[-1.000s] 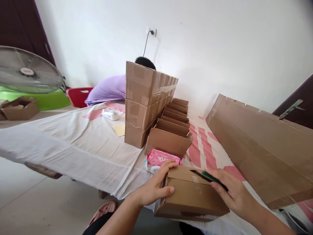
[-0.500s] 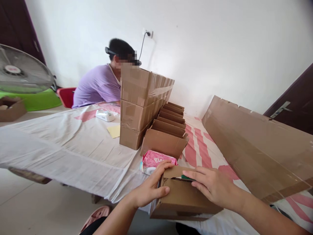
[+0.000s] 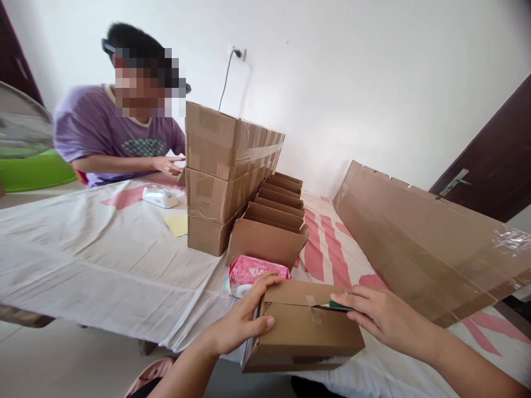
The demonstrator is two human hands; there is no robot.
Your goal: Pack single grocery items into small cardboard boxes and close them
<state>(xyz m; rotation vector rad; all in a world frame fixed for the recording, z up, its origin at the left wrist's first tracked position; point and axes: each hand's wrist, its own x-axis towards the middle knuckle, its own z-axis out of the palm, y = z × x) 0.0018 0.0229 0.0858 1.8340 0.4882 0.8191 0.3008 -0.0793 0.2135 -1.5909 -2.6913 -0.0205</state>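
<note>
A closed cardboard box [image 3: 307,331] sits at the near edge of the table with a seam across its top. My left hand [image 3: 244,320] grips the box's left end, thumb on top and fingers over the far edge. In my right hand [image 3: 381,315] is a green-handled knife [image 3: 338,304], its thin dark blade lying along the seam toward the right end. A small strip of clear tape [image 3: 316,316] shows near the blade tip. Just behind the box lies a pink packet [image 3: 257,269].
Taped boxes [image 3: 209,193] stand stacked beyond, beside a row of open boxes [image 3: 267,240]. A large cardboard sheet [image 3: 415,243] leans at the right. A white tape dispenser [image 3: 160,197] and yellow paper [image 3: 176,225] lie left. A co-worker [image 3: 120,132] sits across the table.
The knife and my right hand have moved right along the seam, baring the seam's middle. My left hand stays on the box. The co-worker has come upright, one hand now visible.
</note>
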